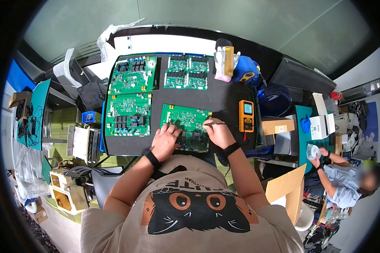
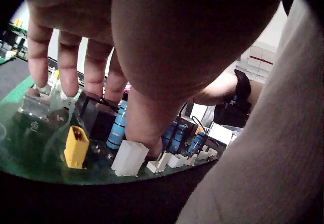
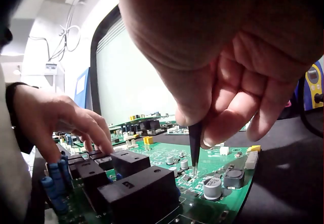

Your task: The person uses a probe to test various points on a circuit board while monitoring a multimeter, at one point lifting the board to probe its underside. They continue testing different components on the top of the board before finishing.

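A green circuit board [image 1: 185, 114] lies on the dark mat in front of the person. The left hand [image 1: 166, 140] rests on its left edge, fingers spread over the parts. In the left wrist view the thumb presses down among blue resistors [image 2: 117, 128], beside a white connector [image 2: 130, 158] and a yellow one [image 2: 76, 147]. The right hand [image 1: 219, 134] is over the board's right side. It pinches dark tweezers [image 3: 195, 142], pointing down, their fine tips right at small parts near a silver capacitor [image 3: 213, 187]. Black relays [image 3: 139, 196] stand between the hands.
More green boards [image 1: 129, 113] lie at the left of the mat, and several smaller ones [image 1: 185, 80] at the back. An orange multimeter [image 1: 246, 116] is to the right. Behind it stand a blue device [image 1: 245, 69] and white gloves [image 1: 220, 63]. Another person [image 1: 344, 179] sits far right.
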Tool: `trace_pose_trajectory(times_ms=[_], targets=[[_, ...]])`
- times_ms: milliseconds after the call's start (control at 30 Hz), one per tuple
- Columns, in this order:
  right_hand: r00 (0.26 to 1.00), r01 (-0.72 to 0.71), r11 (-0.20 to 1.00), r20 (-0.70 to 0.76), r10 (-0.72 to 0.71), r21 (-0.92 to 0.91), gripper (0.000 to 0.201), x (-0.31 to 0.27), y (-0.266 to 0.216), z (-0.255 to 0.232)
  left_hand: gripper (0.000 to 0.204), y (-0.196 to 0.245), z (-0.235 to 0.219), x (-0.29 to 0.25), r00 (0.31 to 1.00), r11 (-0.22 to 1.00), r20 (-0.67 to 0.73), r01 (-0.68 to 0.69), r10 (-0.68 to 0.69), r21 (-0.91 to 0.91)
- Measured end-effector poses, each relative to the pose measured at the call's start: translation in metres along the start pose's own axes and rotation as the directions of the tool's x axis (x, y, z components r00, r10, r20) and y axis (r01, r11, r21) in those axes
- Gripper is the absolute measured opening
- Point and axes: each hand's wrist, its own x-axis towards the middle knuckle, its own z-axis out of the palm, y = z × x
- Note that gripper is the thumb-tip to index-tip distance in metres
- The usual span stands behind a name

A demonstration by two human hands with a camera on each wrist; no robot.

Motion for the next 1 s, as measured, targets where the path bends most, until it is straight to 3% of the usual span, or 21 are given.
trace_pose_trajectory(times_ms=[1000], targets=[[1.000,-0.017,0.996,-0.022,0.019,0.084,0.011,0.0026,0.0030,-0.0024,0.062,-0.0017,0.0029,0.0008,1.000,1.000,-0.011,-0.006,0.006,0.006]])
